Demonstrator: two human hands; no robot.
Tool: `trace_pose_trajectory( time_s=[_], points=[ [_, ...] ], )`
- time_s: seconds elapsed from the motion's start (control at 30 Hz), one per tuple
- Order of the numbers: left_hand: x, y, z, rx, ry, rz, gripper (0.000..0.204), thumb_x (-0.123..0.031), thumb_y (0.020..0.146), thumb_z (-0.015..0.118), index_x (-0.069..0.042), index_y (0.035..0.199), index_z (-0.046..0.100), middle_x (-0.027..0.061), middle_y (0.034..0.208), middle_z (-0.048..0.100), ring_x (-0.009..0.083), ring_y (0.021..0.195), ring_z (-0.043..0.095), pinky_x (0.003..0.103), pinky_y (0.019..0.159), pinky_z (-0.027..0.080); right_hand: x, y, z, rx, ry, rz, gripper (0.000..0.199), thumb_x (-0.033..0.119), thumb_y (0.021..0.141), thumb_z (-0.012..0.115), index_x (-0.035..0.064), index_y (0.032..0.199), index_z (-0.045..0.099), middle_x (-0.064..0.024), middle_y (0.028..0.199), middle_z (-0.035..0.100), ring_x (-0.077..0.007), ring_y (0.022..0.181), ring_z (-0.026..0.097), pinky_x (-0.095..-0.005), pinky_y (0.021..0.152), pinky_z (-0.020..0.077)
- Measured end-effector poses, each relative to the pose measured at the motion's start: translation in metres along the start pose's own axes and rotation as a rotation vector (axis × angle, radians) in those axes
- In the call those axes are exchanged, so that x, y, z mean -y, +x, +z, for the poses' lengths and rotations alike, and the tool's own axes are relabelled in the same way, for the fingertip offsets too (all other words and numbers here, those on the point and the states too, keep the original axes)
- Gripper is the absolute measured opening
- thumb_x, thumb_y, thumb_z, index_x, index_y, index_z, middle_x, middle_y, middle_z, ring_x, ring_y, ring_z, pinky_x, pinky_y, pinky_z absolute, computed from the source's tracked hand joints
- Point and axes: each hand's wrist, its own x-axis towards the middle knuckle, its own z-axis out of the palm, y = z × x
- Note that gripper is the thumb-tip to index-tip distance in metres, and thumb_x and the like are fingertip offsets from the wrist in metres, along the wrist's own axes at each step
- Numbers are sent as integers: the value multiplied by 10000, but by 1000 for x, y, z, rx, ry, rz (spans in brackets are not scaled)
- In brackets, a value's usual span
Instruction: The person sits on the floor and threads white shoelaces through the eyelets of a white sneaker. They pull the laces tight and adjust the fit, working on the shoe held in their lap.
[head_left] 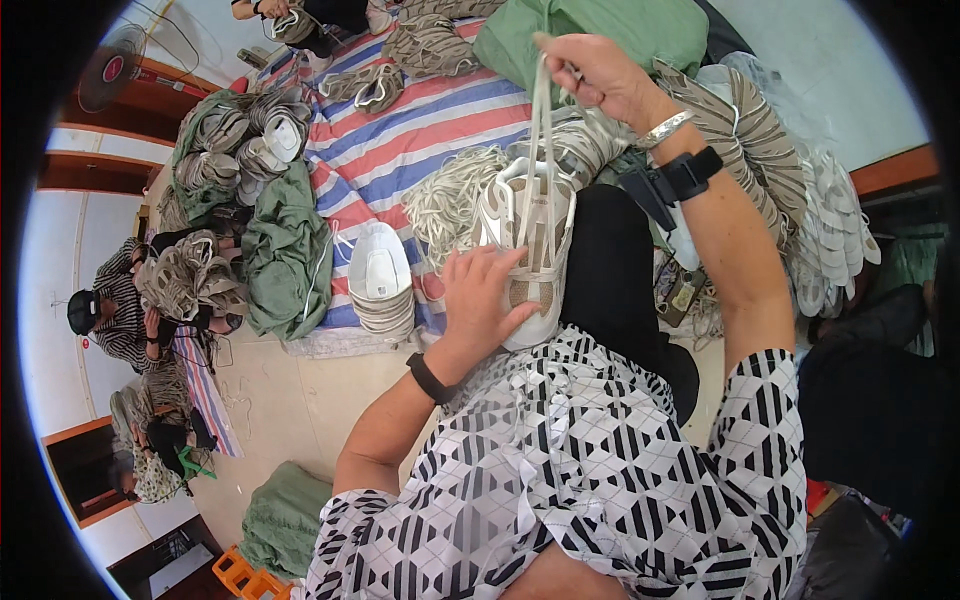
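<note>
A: Entry one, the main piece?
B: Shoe [546,290], beige and white, one. Place: in front of the body, beside the leg in black trousers [612,270], toe toward the wearer. What bears it: cannot tell.

A: Fitted with?
B: Lace [543,130], pale, its strands running straight up from the front of the shoe.

A: Right hand [605,82]?
B: Raised above and beyond the shoe. Thumb and fingers together, clamped on the upper end of the lace. At the wrist: silver bracelet [665,130], black strap [697,170].

A: Left hand [478,300]?
B: On the left side of the shoe, touching. Thumb and fingers apart; whether they grip the shoe or only lie on it, cannot tell. Black band [430,378] at the wrist.

A: Nearby stock?
B: Loose laces [450,195], one heap, just beyond the left hand. White soles [380,262], one nested stack, left of that hand. Green bag [285,250], left of the stack. Striped sheet [440,115], red, white and blue, partly beneath the goods. Tied bundle [735,130] of beige pieces, near the right forearm.

A: Farther off?
B: Fan [112,70], upper left. Co-worker [120,310] in a black cap, at left, beside beige shoes [190,280].
</note>
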Motion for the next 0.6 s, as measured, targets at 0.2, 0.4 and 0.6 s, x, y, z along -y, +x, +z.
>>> trace_pose_trajectory(
  time_s=[0.2, 0.4, 0.6],
  points=[
    [-5, 23, 8, 55, 228, 174, 276, -197, 711, 713, -171, 984, 681, 32, 900, 544, 245, 954, 511, 533, 1023, 292, 22, -8, 24, 105, -185, -58, 352, 384, 912, 620, 77, 744, 581, 23, 566, 510, 12, 391, 364, -134, 319, 259],
    [-7, 42, 20, 322, 445, 236, 59, -154, 764, 626, -137, 820, 636, 47, 845, 552, 235, 911, 541, 430, 916, 383, 38, -21, 28, 160, -240, -28, 354, 374, 912, 620, 74, 728, 583, 22, 567, 515, 9, 365, 351, -135, 316, 261],
    [-46, 28, 56, 291, 40, 120, 75, -159, 770, 652, -119, 828, 627, 54, 806, 558, 241, 804, 577, 382, 730, 448, 38, -27, 24, 180, -310, 33, 361, 380, 902, 635, 75, 715, 583, 10, 529, 516, 0, 340, 340, -144, 310, 245]
  ],
)
